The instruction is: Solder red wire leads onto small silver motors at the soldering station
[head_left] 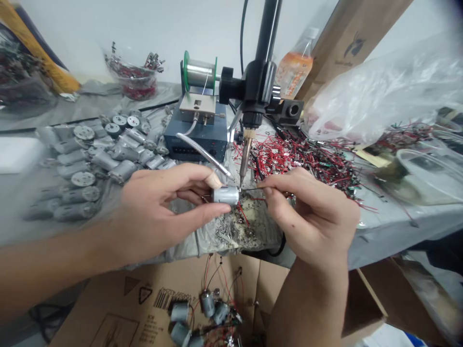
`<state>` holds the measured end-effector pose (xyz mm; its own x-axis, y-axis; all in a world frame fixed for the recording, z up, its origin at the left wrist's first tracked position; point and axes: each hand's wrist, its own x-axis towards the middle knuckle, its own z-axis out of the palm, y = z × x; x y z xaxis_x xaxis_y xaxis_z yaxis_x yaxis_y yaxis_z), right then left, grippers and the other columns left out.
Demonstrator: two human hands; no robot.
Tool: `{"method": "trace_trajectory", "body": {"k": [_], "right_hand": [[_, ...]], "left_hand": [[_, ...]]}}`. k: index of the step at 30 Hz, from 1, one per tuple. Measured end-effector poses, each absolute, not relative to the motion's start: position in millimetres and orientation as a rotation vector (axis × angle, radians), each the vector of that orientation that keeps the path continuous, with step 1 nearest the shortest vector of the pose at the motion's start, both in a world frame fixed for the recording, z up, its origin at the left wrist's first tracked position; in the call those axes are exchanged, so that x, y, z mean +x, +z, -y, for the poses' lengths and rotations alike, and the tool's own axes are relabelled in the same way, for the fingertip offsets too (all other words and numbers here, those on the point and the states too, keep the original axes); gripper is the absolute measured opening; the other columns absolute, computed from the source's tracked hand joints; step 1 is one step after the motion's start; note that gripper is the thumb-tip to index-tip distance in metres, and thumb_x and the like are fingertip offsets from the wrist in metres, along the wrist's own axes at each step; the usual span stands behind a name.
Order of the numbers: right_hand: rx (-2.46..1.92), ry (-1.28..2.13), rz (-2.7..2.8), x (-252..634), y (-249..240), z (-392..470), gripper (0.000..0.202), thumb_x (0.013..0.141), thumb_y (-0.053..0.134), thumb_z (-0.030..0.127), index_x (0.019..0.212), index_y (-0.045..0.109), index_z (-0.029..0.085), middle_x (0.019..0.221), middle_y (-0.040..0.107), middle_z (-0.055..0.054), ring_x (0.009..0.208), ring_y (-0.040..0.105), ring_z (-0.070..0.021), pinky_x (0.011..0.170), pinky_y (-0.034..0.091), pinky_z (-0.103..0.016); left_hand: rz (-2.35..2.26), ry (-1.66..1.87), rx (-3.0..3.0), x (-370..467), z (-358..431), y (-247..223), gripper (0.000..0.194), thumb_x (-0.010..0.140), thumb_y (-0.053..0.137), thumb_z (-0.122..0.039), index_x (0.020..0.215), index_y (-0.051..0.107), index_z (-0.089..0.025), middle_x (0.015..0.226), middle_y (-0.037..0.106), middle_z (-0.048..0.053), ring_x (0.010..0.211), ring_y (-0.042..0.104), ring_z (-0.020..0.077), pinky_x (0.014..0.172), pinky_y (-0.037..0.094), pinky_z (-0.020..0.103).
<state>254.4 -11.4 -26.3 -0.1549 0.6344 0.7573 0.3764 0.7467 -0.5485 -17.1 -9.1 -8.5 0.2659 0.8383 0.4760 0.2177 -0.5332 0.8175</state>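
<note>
My left hand (170, 207) grips a small silver electric motor (225, 195) on its side between thumb and fingers, its terminal end facing right. A red wire (243, 214) hangs from that end. In my right hand (307, 212) a thin black wire (253, 189) is pinched between thumb and forefinger, its tip reaching toward the motor's terminals. Right above that end stands the tip of a soldering iron (246, 156), clamped upright on a black stand (258, 86). The solder feed tube (206, 155) slants down to the same spot. Whether the wire touches the terminal I cannot tell.
Many bare motors (108, 149) lie at left. Behind is a blue soldering unit (195, 132) with a solder spool (200, 72). Red and black wires (289, 154) are heaped at right, near a plastic bag (369, 91). Wired motors (208, 303) lie on cardboard (144, 308) below.
</note>
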Motion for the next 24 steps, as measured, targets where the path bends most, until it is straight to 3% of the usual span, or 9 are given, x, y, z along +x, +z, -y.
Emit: {"method": "trace_trajectory", "body": {"k": [24], "right_hand": [[-0.783, 0.277, 1.782, 255.2, -26.4, 11.1, 0.027, 0.111, 0.076, 0.001, 0.112, 0.088, 0.025, 0.091, 0.080, 0.007, 0.080, 0.065, -0.0111, 0.075, 0.049, -0.035]], "left_hand": [[-0.894, 1.332, 1.942, -18.3, 5.4, -17.6, 0.024, 0.098, 0.105, -0.015, 0.114, 0.092, -0.027, 0.105, 0.096, -0.007, 0.085, 0.092, 0.0096, 0.091, 0.077, 0.010]]}}
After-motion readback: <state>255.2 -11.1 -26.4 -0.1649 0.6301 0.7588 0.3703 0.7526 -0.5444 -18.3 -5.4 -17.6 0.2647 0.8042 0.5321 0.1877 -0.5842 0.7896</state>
